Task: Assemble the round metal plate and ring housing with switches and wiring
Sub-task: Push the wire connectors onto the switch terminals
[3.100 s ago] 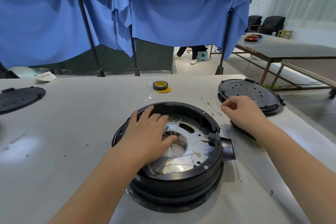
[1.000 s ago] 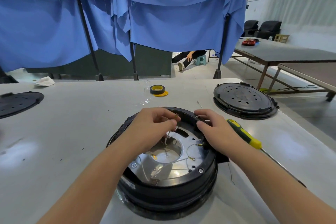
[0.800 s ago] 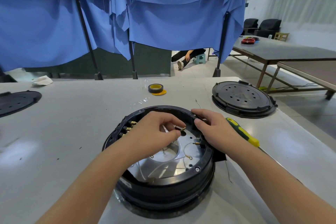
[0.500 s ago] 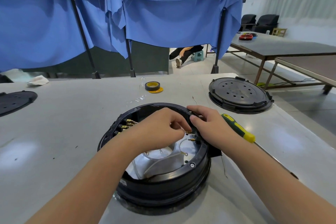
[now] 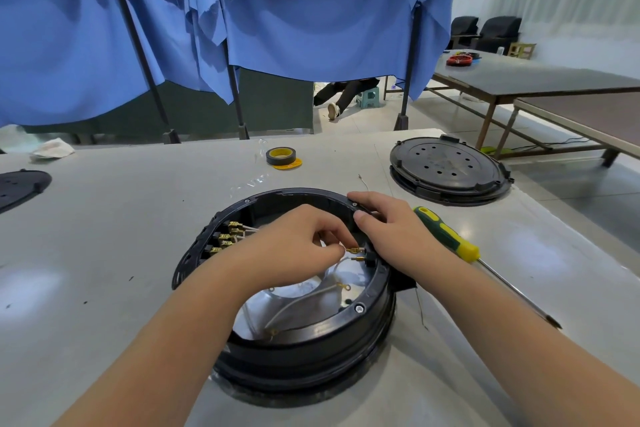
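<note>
**Grey worktable and what lies on it**

The grey table carries the black ring housing near its front, a green-yellow screwdriver beside it, a black perforated lid, a tape roll, another black lid at left, and a crumpled cloth.

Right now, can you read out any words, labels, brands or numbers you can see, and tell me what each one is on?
No text can be read.
Black lid: faint raised marks at its centre, too blurred to read.
Tape roll: no print visible.
Screwdriver: no brand visible on the handle.
Ring housing: no label visible.
</note>
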`<action>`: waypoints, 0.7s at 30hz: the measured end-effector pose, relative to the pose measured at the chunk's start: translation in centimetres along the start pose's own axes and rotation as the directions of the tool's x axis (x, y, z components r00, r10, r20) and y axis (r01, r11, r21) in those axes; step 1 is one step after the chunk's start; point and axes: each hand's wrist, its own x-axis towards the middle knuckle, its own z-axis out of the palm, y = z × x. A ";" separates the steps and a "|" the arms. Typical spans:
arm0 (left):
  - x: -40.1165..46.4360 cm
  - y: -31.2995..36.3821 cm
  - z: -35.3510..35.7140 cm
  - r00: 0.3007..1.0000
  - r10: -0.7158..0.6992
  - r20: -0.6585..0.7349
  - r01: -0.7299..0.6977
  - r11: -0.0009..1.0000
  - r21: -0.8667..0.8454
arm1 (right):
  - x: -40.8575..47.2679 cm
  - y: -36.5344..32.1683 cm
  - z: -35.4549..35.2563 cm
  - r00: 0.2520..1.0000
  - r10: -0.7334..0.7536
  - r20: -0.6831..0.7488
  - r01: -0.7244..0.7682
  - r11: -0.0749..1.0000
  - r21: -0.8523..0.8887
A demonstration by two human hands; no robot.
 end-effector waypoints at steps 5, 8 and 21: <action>0.0 0.0 0.1 1.000 -0.001 -0.015 0.002 1.000 0.023 | 0.1 0.2 0.1 1.000 -0.003 -0.011 0.003 1.000 0.019; 0.0 0.0 0.1 1.000 0.002 -0.019 -0.002 1.000 0.022 | 0.0 0.2 0.1 1.000 0.002 -0.007 -0.002 1.000 0.029; -0.2 0.3 0.0 1.000 0.027 -0.003 -0.027 1.000 0.005 | 0.1 0.3 0.1 1.000 -0.003 -0.005 0.003 1.000 0.021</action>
